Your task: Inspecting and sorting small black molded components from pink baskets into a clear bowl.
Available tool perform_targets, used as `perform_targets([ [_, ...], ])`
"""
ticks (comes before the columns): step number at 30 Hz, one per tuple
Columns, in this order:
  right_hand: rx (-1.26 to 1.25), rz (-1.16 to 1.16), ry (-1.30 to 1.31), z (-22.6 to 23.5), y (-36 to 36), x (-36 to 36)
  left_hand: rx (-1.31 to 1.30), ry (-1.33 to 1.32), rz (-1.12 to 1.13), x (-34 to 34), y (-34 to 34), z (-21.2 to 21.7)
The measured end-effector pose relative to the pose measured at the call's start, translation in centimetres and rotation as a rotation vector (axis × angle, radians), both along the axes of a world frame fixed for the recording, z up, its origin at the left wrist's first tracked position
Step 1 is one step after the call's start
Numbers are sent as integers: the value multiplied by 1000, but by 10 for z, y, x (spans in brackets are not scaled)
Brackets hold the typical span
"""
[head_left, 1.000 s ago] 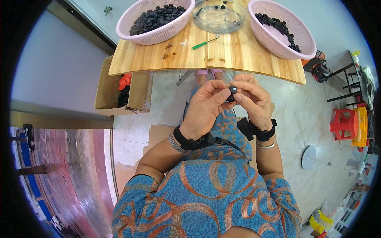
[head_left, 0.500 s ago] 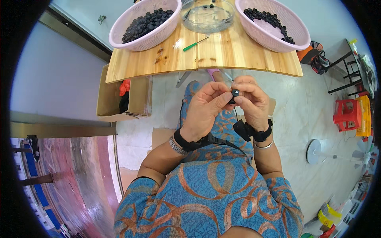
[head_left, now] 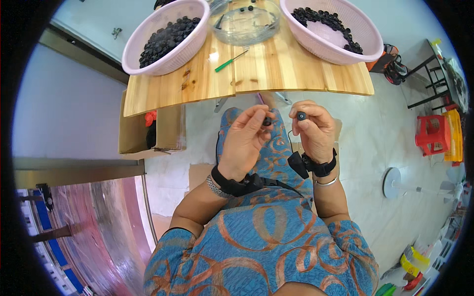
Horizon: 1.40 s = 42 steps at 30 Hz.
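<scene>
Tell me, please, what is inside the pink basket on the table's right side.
The pink basket holds many small, round black pieces in a curved band beside a bare patch of its bottom. Anything beneath the pieces is covered and cannot be seen.

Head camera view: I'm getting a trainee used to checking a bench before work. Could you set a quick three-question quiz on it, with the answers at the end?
1. True or false: the left hand holds one small black piece and the right hand holds another.
2. Where does the green-handled tool lie?
A) in the cardboard box
B) on the wooden table
C) in the clear dish
3. How many pink baskets are in view?

Key:
1. True; each hand grips its own.
2. B
3. Two, one at each side of the table.
</scene>
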State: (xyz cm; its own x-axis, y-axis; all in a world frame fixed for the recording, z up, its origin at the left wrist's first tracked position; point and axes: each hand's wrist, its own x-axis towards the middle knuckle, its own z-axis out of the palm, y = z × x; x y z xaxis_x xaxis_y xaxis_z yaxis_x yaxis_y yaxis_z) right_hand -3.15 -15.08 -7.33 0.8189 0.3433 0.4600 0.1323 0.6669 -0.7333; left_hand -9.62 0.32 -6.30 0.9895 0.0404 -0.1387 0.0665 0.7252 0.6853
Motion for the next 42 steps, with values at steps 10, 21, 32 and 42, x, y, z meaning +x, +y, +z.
perform_targets([
  [10, 152, 26, 243, -16, -12, 10, -151, 247, 13, 16, -1, -22],
  [21, 18, -15, 267, -17, -12, 14, -180, 205, -71, 20, 4, -7],
  [32, -405, -222, -78, 10, -4, -2, -45, 3, -97, 15, -2, 9],
  [42, -530, -324, -153, 24, -5, -9, 101, -79, -98, 14, -3, 10],
])
